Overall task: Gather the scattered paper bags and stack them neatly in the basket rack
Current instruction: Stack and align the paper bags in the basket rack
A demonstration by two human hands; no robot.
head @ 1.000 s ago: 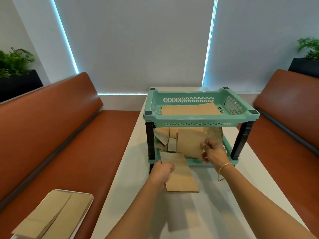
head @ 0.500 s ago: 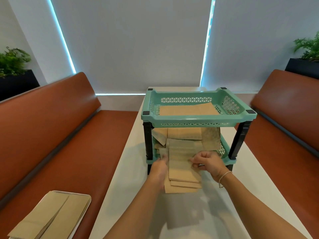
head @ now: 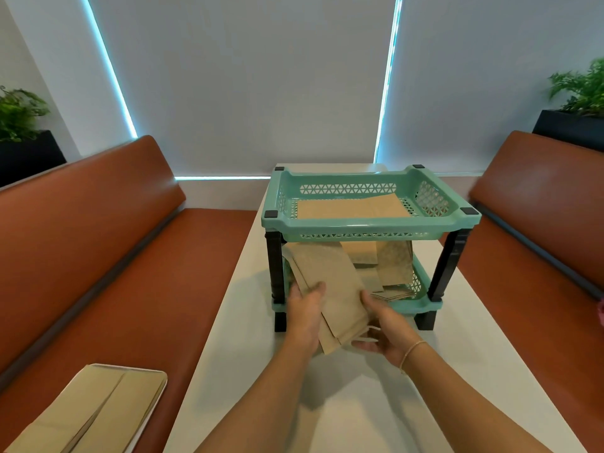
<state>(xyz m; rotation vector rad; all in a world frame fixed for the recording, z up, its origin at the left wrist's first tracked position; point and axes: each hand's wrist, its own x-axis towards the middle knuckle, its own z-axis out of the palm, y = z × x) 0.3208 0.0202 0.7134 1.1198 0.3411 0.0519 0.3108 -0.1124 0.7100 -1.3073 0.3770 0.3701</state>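
Note:
A two-tier mint-green basket rack (head: 369,224) with black posts stands on the white table (head: 376,403). Flat brown paper bags (head: 353,207) lie in its top basket. More bags (head: 394,268) lie loosely in the bottom basket. I hold a small stack of brown paper bags (head: 333,289), tilted, with its far end inside the lower tier's front left. My left hand (head: 305,317) grips the stack's left edge, thumb on top. My right hand (head: 385,331) holds its right edge and near corner from below.
Orange-brown benches (head: 108,273) flank the table on both sides. On the left bench seat lies a white tray (head: 153,400) with more brown paper bags (head: 88,416). Potted plants (head: 19,116) stand behind both benches.
The bags that lay flat on the table in front of the rack have been gathered into one stack, lifted off the table and tilted into the lower tier's left side.

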